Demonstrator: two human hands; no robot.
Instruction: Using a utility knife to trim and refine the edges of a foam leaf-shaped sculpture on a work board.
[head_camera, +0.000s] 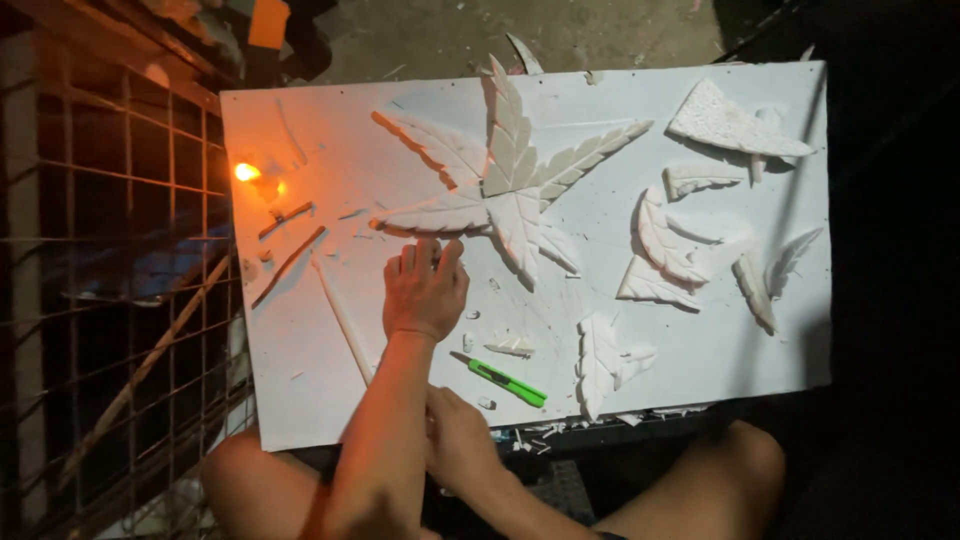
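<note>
Left hand: lies flat and open, palm down, fingers spread, on the white board just below the big leaf carving. It grips nothing.
Right hand: low at the board's near edge, tucked behind the left forearm. Whether it is open or closed cannot be told, nor whether it holds anything.
Leaf carving: a large white relief of a many-lobed leaf, fixed in the upper middle of the board. Its lower-left lobe lies just beyond the left fingertips.
White board: a flat white panel serving as the desk, resting in front of the seated person's knees.
Utility knife: green, lying on the board just right of the left wrist, near both hands. Whether its blade is out is too small to tell.
Loose leaf pieces: several cut white leaf shapes scattered over the right half, well apart from the hands.
Flame: a small lit flame near the board's upper left corner, with thin sticks lying beside it.
Risks: the flame is the main hazard, in my judgement, since a sleeve, a stick or white crumbs drifting close could scorch or catch. A hand sweeping right could meet the knife. Leaning on the board could crack the thin lobes.
Containers: none visible; every piece lies loose on the board.
Surroundings: a wire grid on the left, dark floor beyond.
</note>
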